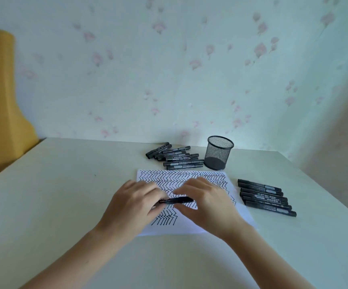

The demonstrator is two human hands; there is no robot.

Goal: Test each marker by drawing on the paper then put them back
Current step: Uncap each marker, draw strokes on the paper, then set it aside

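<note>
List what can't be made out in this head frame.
- Marker: head view; the left hand and right hand cover both ends, so cap on or off is unclear.
- Paper: the hands hide its middle strokes.
- Label print on the far pile and right row: too small to read.
- Mesh cup: looks empty; its dark bottom is unclear.

No text can be read: the black markers in the pile near the mesh cup point(174, 157), in the row right of the paper point(267, 197) and the one held in both hands point(174, 200) carry pale label strips w/ print too small & blurred to make out.
</note>
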